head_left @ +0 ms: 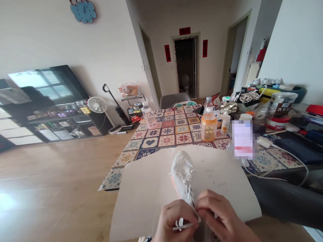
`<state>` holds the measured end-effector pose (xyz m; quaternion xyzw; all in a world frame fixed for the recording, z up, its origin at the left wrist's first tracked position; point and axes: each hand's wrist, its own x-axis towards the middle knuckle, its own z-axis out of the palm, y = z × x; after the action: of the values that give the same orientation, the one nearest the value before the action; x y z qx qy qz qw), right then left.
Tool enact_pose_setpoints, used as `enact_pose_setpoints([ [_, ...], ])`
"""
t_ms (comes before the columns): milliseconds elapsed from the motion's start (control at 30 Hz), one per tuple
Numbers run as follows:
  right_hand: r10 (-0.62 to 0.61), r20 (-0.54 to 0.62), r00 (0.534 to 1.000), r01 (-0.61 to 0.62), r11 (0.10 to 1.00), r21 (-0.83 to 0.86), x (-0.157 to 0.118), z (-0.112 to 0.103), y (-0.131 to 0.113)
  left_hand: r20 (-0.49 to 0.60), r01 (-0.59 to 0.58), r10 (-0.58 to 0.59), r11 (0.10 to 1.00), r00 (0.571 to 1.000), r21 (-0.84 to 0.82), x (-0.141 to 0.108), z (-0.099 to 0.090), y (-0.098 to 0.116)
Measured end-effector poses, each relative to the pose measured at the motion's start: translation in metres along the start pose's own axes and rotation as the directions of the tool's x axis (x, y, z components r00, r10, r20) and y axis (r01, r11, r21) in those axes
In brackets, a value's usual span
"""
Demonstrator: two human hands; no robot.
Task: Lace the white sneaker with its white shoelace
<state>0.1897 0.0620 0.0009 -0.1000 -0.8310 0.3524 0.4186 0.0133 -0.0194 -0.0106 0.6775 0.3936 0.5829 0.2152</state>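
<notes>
A white sneaker point(182, 166) lies on a large white sheet of paper point(143, 188), toe pointing away from me. Thin white laces run criss-cross up its front, and a bit of orange shows along its left side. Over the ankle end, my left hand point(175, 218) is closed, pinching a white shoelace point(182, 227) that loops out below its fingers. My right hand point(218, 211) meets it from the right, fingertips pinched together at the same lace. Both hands hide the heel end of the shoe.
The paper overhangs the near edge of a table with a patterned tablecloth point(168, 139). Beyond it stand an orange drink bottle point(209, 126) and a pink bottle point(149, 116). A blurred phone point(242, 139) with a white cable point(267, 177) is at right, near a grey chair point(285, 201).
</notes>
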Motion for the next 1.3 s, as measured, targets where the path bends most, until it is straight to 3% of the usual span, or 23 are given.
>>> enact_pose_setpoints([
  [133,-0.021,0.091,0.996,0.022,1.0,-0.005,0.002,-0.002,-0.006,-0.073,-0.029,0.031,0.999,0.997,0.027,0.0,-0.002,-0.001],
  [233,-0.048,0.055,0.997,0.052,0.995,-0.089,0.001,0.003,-0.003,-0.091,0.039,-0.039,0.999,0.995,-0.007,-0.002,-0.002,-0.004],
  [300,-0.142,0.006,0.99,0.141,0.968,-0.206,0.0,0.006,0.001,-0.108,0.104,-0.109,0.993,0.988,-0.053,-0.007,-0.001,-0.009],
  [467,-0.46,-0.007,0.888,0.41,0.799,-0.44,0.002,0.005,0.008,-0.128,0.221,-0.255,0.947,0.958,-0.235,-0.017,0.003,-0.02],
  [567,-0.518,0.016,0.855,0.454,0.734,-0.505,0.003,0.001,0.008,-0.101,0.275,-0.327,0.897,0.939,-0.347,-0.014,0.005,-0.017],
  [667,-0.518,0.014,0.855,0.447,0.724,-0.526,0.002,-0.001,0.006,-0.072,0.307,-0.355,0.879,0.932,-0.365,-0.007,0.006,-0.008],
  [767,-0.459,-0.031,0.888,0.41,0.821,-0.397,0.0,0.0,0.005,-0.055,0.317,-0.366,0.864,0.929,-0.392,-0.003,0.005,-0.005],
  [833,-0.365,-0.118,0.923,0.337,0.919,-0.203,-0.001,0.001,0.006,-0.078,0.321,-0.398,0.828,0.914,-0.46,-0.002,0.003,-0.006],
  [900,-0.201,-0.254,0.946,0.223,0.973,0.059,-0.003,0.001,0.011,-0.143,0.303,-0.467,0.748,0.873,-0.59,0.0,-0.001,-0.009],
  [933,-0.1,-0.316,0.943,0.173,0.962,0.212,-0.003,0.001,0.014,-0.186,0.268,-0.503,0.696,0.844,-0.666,0.002,-0.003,-0.01],
  [1000,0.125,-0.349,0.929,0.08,0.852,0.517,-0.004,-0.003,0.023,-0.26,0.157,-0.553,0.596,0.791,-0.788,0.006,-0.012,-0.012],
  [1067,0.288,-0.262,0.921,-0.01,0.69,0.724,-0.004,-0.01,0.035,-0.251,0.111,-0.557,0.536,0.792,-0.837,0.01,-0.024,-0.013],
  [1133,0.345,-0.129,0.93,-0.113,0.601,0.791,-0.006,-0.019,0.048,-0.189,0.159,-0.532,0.54,0.825,-0.827,0.01,-0.039,-0.015],
  [1300,0.262,0.095,0.96,-0.249,0.655,0.713,-0.012,-0.033,0.073,-0.096,0.293,-0.494,0.649,0.864,-0.702,-0.001,-0.073,-0.026],
])
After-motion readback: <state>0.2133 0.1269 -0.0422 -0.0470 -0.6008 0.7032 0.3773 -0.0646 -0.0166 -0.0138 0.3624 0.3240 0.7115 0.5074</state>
